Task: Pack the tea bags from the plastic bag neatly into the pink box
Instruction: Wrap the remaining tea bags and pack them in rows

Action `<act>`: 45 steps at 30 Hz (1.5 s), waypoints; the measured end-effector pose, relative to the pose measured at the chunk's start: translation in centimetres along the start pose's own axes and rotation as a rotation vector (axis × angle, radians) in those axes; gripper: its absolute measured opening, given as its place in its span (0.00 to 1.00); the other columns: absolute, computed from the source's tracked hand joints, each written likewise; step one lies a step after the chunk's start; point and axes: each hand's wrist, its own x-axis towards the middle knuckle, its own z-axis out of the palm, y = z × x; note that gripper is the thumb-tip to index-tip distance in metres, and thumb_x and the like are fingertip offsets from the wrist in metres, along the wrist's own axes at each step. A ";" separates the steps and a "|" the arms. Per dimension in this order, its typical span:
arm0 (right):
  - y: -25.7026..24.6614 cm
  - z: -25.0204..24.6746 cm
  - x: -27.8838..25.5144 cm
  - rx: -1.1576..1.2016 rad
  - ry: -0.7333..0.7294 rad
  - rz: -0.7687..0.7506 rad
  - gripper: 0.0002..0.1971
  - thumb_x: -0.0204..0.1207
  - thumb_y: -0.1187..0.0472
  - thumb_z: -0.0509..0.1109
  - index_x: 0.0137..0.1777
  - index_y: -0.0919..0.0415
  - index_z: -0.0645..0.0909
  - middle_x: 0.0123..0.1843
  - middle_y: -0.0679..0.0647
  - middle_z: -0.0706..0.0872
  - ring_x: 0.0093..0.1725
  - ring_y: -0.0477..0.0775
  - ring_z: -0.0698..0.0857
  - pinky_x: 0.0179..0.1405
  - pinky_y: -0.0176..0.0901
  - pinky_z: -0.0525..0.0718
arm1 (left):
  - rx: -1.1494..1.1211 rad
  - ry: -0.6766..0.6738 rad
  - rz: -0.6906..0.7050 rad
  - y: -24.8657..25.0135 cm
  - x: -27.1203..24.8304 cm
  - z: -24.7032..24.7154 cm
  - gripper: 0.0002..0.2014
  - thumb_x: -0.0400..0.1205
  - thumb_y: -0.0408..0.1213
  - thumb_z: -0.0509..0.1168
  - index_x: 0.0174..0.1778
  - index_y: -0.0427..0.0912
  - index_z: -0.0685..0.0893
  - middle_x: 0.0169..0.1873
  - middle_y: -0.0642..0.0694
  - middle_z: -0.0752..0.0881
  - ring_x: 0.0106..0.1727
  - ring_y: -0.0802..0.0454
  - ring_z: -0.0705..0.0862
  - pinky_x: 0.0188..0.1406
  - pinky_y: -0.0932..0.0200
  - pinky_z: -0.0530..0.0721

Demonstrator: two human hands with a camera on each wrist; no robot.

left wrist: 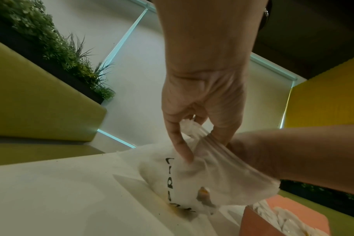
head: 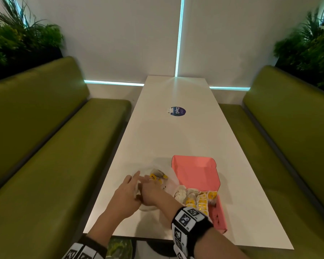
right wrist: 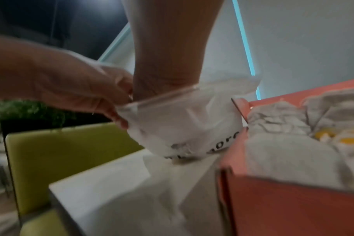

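A thin white plastic bag point(head: 166, 176) with black lettering sits on the white table point(head: 176, 137), just left of the open pink box point(head: 196, 172). Yellow-tagged tea bags point(head: 156, 177) show through the plastic. My left hand point(left wrist: 204, 143) pinches the bag's rim between thumb and finger and holds the mouth open. My right hand point(right wrist: 168, 76) is plunged wrist-deep into the bag point(right wrist: 182, 127), so its fingers are hidden by the plastic. Several tea bags point(head: 200, 200) stand in rows in the near part of the box point(right wrist: 283, 199).
A round blue sticker point(head: 178, 111) lies at mid-table. Green benches point(head: 54, 146) point(head: 288, 146) run along both sides, with plants point(head: 17, 38) behind them. The box's raised lid stands at the far side of the box. The table's near edge is close under my forearms.
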 end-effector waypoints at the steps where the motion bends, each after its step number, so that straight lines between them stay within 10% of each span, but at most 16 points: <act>1: 0.0 0.7 0.5 -0.075 -0.062 -0.006 0.27 0.83 0.56 0.56 0.81 0.57 0.58 0.85 0.55 0.50 0.83 0.61 0.47 0.78 0.63 0.54 | -0.020 0.015 0.016 -0.1 0.0 0.0 0.38 0.74 0.26 0.64 0.80 0.50 0.61 0.53 0.51 0.70 0.47 0.51 0.77 0.41 0.69 0.74; 8: 0.0 1.6 1.5 -0.066 -0.155 0.074 0.33 0.82 0.62 0.55 0.83 0.49 0.44 0.85 0.53 0.48 0.84 0.61 0.43 0.79 0.67 0.50 | 0.107 0.070 -0.145 -0.1 0.0 0.0 0.15 0.85 0.41 0.56 0.61 0.59 0.85 0.42 0.48 0.71 0.42 0.48 0.77 0.41 0.60 0.75; 14: 0.8 0.8 1.2 0.186 -0.087 0.045 0.17 0.82 0.60 0.60 0.70 0.58 0.75 0.69 0.53 0.77 0.67 0.56 0.77 0.66 0.43 0.70 | 0.485 0.083 -0.323 0.8 0.0 -0.9 0.17 0.83 0.37 0.57 0.66 0.56 0.77 0.55 0.54 0.84 0.54 0.54 0.84 0.38 0.64 0.75; 21: 1.7 0.7 -0.7 0.333 0.032 0.023 0.28 0.81 0.69 0.57 0.80 0.59 0.59 0.77 0.62 0.69 0.75 0.62 0.70 0.72 0.48 0.69 | 0.506 0.110 -0.313 1.0 -0.1 -1.2 0.17 0.79 0.31 0.62 0.63 0.50 0.74 0.57 0.50 0.74 0.45 0.53 0.73 0.29 0.63 0.69; 26: 0.5 -0.1 -0.2 -0.049 -0.124 0.095 0.38 0.77 0.67 0.68 0.82 0.62 0.51 0.81 0.60 0.59 0.79 0.60 0.61 0.76 0.47 0.63 | 0.464 0.039 -0.289 1.7 -0.1 -1.3 0.17 0.78 0.32 0.63 0.62 0.47 0.73 0.71 0.54 0.63 0.37 0.52 0.74 0.29 0.62 0.68; 32: 0.6 0.4 -0.9 -0.151 0.092 -0.067 0.17 0.74 0.78 0.62 0.62 0.70 0.76 0.62 0.67 0.75 0.64 0.67 0.75 0.61 0.53 0.74 | 0.425 0.013 -0.305 1.9 0.1 -0.9 0.19 0.79 0.32 0.61 0.66 0.44 0.71 0.78 0.53 0.58 0.39 0.49 0.80 0.34 0.59 0.72; 39: -0.4 -0.7 -2.1 -0.287 0.274 -0.160 0.13 0.74 0.75 0.64 0.57 0.67 0.80 0.55 0.65 0.80 0.61 0.67 0.76 0.57 0.57 0.78 | 0.365 0.072 -0.355 2.0 0.3 -0.2 0.22 0.80 0.33 0.59 0.71 0.42 0.65 0.81 0.46 0.49 0.49 0.47 0.85 0.39 0.59 0.74; 45: -0.1 -3.6 -4.4 0.078 0.354 -0.162 0.17 0.72 0.71 0.68 0.61 0.60 0.82 0.56 0.60 0.82 0.56 0.62 0.82 0.52 0.47 0.77 | 0.310 0.152 -0.370 1.4 0.4 0.5 0.21 0.82 0.38 0.58 0.72 0.45 0.65 0.80 0.43 0.49 0.43 0.46 0.84 0.35 0.57 0.72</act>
